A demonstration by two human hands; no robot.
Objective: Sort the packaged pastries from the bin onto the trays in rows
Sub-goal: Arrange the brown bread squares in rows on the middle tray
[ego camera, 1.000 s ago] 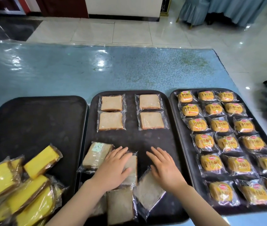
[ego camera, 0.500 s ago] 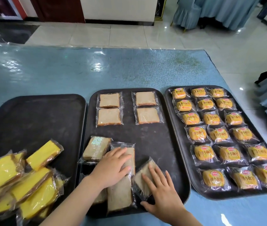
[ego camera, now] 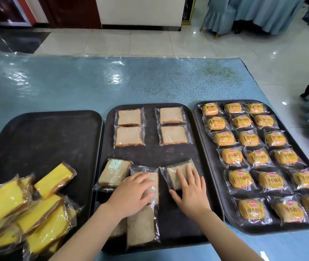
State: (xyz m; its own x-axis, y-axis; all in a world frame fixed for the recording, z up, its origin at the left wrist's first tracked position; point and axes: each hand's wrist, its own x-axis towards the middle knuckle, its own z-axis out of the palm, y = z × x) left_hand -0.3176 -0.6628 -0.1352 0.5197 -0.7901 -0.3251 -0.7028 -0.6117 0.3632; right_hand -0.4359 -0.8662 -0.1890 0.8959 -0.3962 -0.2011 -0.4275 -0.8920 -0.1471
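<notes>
yellow cake packets (ego camera: 27, 210) heaped left, bun tray (ego camera: 214, 166) right, blue table (ego camera: 93, 85)

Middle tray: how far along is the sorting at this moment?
Done: the right tray holds full rows of yellow buns, and the middle tray has four bread slices squared up at its far end. In hand: the left hand and right hand each press a slice. Left: loose slices near them, and the yellow cakes heaped on the left tray.
</notes>
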